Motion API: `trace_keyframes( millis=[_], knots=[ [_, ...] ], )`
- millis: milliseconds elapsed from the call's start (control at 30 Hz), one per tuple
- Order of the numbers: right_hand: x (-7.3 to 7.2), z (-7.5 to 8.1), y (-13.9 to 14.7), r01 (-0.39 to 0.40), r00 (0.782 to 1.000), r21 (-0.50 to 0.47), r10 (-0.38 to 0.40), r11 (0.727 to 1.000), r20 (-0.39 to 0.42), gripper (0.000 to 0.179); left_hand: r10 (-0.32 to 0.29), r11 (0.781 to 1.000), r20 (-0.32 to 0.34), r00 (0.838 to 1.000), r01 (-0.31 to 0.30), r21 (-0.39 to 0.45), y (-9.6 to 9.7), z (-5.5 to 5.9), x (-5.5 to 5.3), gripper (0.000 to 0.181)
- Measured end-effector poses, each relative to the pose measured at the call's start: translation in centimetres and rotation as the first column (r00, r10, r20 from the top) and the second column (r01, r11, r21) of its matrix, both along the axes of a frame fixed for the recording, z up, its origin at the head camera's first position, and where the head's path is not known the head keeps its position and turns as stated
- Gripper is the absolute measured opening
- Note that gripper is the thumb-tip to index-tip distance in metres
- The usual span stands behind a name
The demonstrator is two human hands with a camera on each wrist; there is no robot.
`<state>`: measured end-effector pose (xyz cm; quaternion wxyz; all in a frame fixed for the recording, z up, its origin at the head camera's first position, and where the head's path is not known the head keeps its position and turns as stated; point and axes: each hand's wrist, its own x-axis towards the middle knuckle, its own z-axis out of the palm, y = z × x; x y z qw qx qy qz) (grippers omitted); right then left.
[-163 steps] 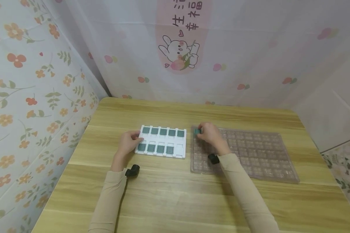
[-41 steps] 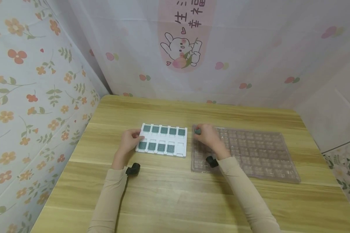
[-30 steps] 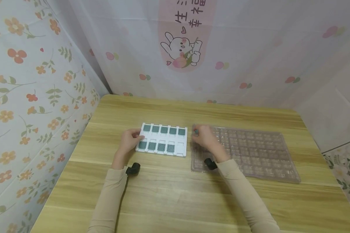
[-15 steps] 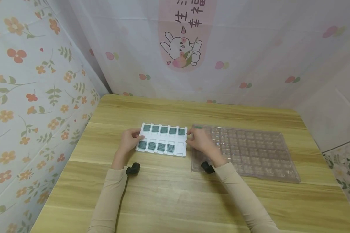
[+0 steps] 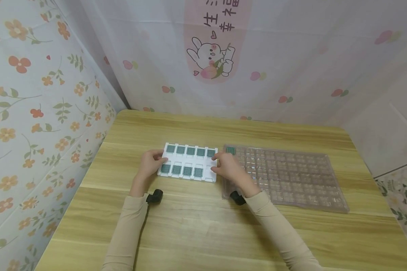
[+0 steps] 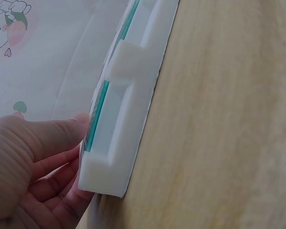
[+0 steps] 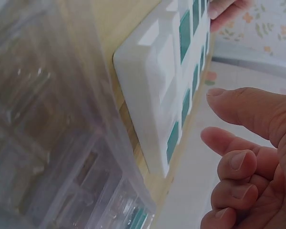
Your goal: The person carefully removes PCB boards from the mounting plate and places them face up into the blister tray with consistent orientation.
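My left hand pinches the left edge of a white plastic tray, thumb on top and fingers curled at its side. Two rows of green square chips sit in the tray's pockets; the front right pocket holds no chip. Over the tray's right end hovers my right hand, thumb and forefinger apart with nothing between them, as the right wrist view also shows. Just beyond it, one green chip lies in the back left corner pocket of a clear plastic tray.
Both trays lie side by side on a wooden table, with a narrow gap between them. A printed curtain hangs behind the table, and a flowered cloth hangs at the left. A black wrist camera overlaps the clear tray's front edge.
My right hand has let go of the green chip in the clear tray's back left pocket and moved left over the white tray's right end. My left hand keeps its grip.
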<state>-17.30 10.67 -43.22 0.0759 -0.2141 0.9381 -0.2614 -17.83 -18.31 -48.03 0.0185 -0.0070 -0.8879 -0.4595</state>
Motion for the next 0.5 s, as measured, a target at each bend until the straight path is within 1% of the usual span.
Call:
trace_keyframes(
  millis=[133,333,433,500],
  knots=[
    [0.1,0.0,-0.6,-0.01,1.0,0.049,0.011,0.999,-0.027,0.03,0.001,1.0,0.0,1.0,-0.001,0.006,0.0,0.0,0.0,0.036],
    [0.3,-0.5,-1.3,-0.046,0.992,0.108,0.058,0.993,-0.113,0.029,0.008,1.0,0.009,1.0,-0.008,0.009,0.0,0.0,0.0,0.036],
    [0.5,-0.7,-1.6,-0.068,0.99,0.092,0.078,0.993,-0.115,0.028,0.008,1.0,0.007,1.0,-0.008,0.005,0.0,0.0,0.0,0.036],
    [0.6,-0.8,-1.8,-0.076,0.993,0.056,0.081,0.995,-0.083,0.028,0.007,1.0,0.007,1.0,-0.007,0.003,-0.1,0.0,0.0,0.036]
  ],
)
